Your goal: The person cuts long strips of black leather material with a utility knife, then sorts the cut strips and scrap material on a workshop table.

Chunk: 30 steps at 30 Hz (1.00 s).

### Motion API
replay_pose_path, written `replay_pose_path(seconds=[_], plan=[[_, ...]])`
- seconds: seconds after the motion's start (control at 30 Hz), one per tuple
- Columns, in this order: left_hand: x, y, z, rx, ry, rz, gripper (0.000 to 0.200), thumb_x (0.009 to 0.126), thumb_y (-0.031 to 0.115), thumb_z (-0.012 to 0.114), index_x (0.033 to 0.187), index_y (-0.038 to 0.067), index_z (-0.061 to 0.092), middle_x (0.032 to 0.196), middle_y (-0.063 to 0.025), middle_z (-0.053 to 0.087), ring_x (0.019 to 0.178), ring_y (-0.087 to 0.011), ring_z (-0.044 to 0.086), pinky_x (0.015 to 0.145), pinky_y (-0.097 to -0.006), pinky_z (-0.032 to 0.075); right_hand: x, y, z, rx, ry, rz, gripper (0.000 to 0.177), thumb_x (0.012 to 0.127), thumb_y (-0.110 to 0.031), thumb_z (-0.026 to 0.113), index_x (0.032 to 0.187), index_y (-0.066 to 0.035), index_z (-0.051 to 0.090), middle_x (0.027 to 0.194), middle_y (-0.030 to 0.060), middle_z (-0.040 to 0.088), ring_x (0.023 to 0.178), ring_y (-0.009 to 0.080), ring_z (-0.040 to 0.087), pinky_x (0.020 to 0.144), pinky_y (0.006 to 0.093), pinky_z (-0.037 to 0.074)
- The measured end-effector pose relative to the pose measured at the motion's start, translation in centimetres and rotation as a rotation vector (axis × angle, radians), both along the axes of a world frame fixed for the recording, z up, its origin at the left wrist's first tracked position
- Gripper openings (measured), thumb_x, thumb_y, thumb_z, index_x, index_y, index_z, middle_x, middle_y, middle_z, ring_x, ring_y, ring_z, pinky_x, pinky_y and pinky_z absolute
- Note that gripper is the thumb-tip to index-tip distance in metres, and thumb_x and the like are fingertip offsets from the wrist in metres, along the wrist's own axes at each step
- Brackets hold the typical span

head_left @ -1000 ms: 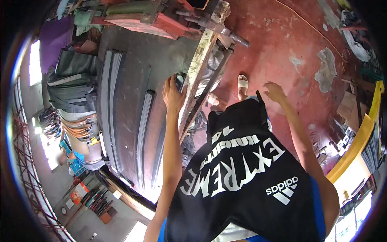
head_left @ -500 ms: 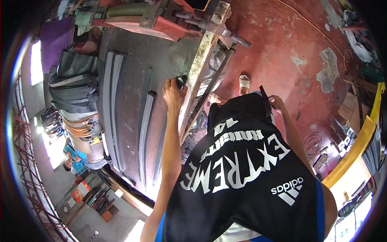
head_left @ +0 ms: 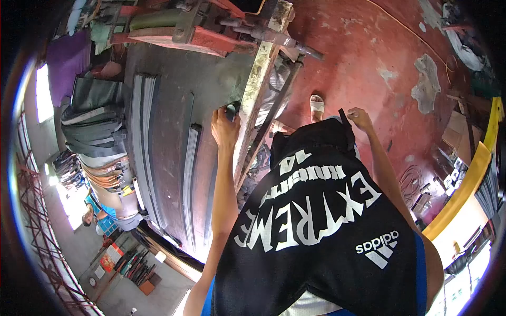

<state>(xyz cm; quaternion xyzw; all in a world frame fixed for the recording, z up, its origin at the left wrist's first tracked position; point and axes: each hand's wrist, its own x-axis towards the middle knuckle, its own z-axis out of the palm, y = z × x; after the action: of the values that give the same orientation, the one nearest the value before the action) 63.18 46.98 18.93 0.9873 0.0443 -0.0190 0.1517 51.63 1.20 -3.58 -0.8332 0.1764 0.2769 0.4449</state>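
My left hand [head_left: 225, 127] is closed around a small dark rounded object [head_left: 231, 110] at the edge of the dark worktable [head_left: 168, 105]. What kind of object it is, I cannot make out. At the right of my waist, my right hand [head_left: 360, 119] has its fingers pinched at a narrow black strip [head_left: 344, 117], which sticks up beside my black jersey [head_left: 311, 200]. The strip's lower part is hidden by the jersey. Left of my left hand, bundles of long dark strips [head_left: 191, 174] lie along the table.
A worn wooden beam [head_left: 258, 89] borders the table, with a red machine frame [head_left: 184, 39] at its far end. Stacked black sheets [head_left: 95, 95] and brown belts [head_left: 108, 171] lie at left. Another person [head_left: 97, 213] is beyond them. A yellow panel [head_left: 464, 195] stands at right.
My right hand has risen slightly, away from my waist, with the black strip. My left hand stays by the table edge on the dark object. The whole view has shifted slightly.
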Motion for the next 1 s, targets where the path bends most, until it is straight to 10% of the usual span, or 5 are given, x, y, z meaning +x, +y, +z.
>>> replay_pose_path(seconds=[0.5,1.0], plan=[[1.0,-0.2,-0.5,0.077,0.035,-0.008,0.041,0.072,0.025,0.074,0.102,-0.001,0.066,0.102,-0.0214,0.066,0.096,-0.0417,0.062,0.084,-0.0506,0.049,-1.2,0.0,-1.6,-0.013,0.002,0.1,0.037,0.082,-0.03,0.071,0.106,-0.002,0.07,0.102,0.0156,0.071,0.098,0.0281,0.069,0.084,0.0373,0.053],[0.8,0.2,-1.1,0.003,-0.035,-0.044,0.072,0.072,0.021,0.077,0.133,0.003,0.044,0.1,-0.0175,0.068,0.092,-0.0349,0.065,0.087,-0.0442,0.045,4.2,2.5,-0.1,-0.013,0.03,0.174,0.034,0.085,-0.024,0.068,0.111,-0.002,0.069,0.108,0.0154,0.071,0.099,0.0264,0.068,0.089,0.0366,0.052]])
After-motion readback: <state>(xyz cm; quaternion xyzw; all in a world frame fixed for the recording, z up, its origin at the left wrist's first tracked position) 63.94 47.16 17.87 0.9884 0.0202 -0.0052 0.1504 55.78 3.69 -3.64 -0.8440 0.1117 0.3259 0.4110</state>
